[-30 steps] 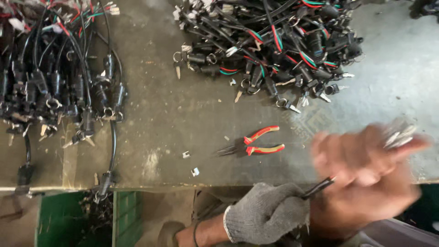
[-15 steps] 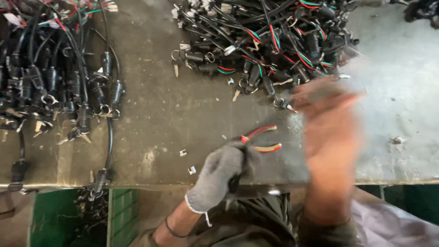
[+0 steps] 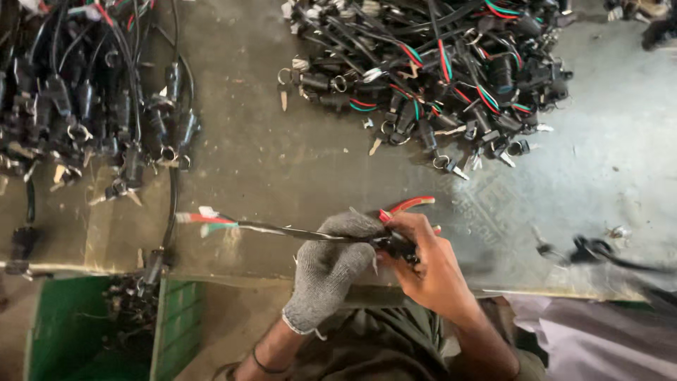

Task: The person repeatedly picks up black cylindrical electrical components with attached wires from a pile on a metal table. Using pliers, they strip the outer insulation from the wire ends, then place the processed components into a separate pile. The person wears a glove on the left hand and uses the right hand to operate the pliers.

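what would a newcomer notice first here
Two hands meet at the table's near edge: the gloved left hand and bare right hand grip a black cable with coloured wire ends pointing left. Heaps of similar cables fill the far right and far left.

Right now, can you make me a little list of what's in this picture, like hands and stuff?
left hand: grey knit glove, grips a black cable
right hand: bare, pinches the same cable's end
black cable: stretched out leftward, red, green and white wires at its tip
pliers: red handles, on the table behind the hands
table: grey, scuffed
cable piles: one at back right, one at left
green bin: under the table edge, left
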`<state>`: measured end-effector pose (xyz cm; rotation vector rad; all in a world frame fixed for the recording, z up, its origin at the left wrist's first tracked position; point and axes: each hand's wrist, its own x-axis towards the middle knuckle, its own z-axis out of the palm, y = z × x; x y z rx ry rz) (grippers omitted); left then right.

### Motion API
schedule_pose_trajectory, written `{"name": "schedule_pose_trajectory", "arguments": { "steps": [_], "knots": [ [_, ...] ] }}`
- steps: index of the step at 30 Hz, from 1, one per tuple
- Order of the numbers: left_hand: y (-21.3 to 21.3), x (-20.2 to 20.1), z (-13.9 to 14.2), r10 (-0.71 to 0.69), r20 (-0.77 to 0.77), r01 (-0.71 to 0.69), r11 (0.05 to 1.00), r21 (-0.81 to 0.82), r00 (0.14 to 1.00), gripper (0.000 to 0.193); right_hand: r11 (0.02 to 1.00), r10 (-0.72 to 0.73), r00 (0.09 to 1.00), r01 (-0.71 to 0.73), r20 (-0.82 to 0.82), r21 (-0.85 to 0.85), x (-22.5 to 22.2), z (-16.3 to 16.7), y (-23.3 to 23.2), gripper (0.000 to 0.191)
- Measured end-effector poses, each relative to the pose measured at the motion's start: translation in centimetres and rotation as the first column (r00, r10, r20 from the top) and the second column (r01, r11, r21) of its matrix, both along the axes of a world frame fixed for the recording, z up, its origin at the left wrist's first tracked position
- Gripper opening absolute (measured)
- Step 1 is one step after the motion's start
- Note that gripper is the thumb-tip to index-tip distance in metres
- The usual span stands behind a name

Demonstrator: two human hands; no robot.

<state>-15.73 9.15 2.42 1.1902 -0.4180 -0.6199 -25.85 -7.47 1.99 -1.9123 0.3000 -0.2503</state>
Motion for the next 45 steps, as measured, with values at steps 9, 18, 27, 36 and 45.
{"name": "schedule_pose_trajectory", "arguments": {
  "steps": [9,18,27,36,45],
  "knots": [
    [1.5,0.2,-0.6,0.090,0.246,-0.122,0.985,0.119,0.965,0.027,0.992,0.127,0.987,-0.125,0.097,-0.031,0.0,-0.4,1.1,0.036],
    [1.9,1.9,-1.1,0.051,0.387,-0.145,0.965,0.218,0.921,0.025,0.942,0.300,0.942,-0.266,0.151,-0.206,2.6,0.1,-0.4,0.039],
    [1.5,1.7,-0.4,0.066,0.387,-0.175,0.951,0.254,0.920,0.023,0.958,0.250,0.958,-0.222,0.144,-0.182,2.4,-0.1,0.3,0.040],
    [0.6,1.5,0.6,0.105,0.461,-0.231,0.946,0.227,0.881,0.024,0.950,0.110,0.961,-0.028,0.253,-0.310,1.7,-0.6,1.4,0.048],
    [0.6,0.7,0.7,0.111,0.439,-0.236,0.941,0.242,0.892,0.021,0.976,0.025,0.971,0.028,0.237,-0.218,1.3,-0.4,2.8,0.050]
  ]
}}
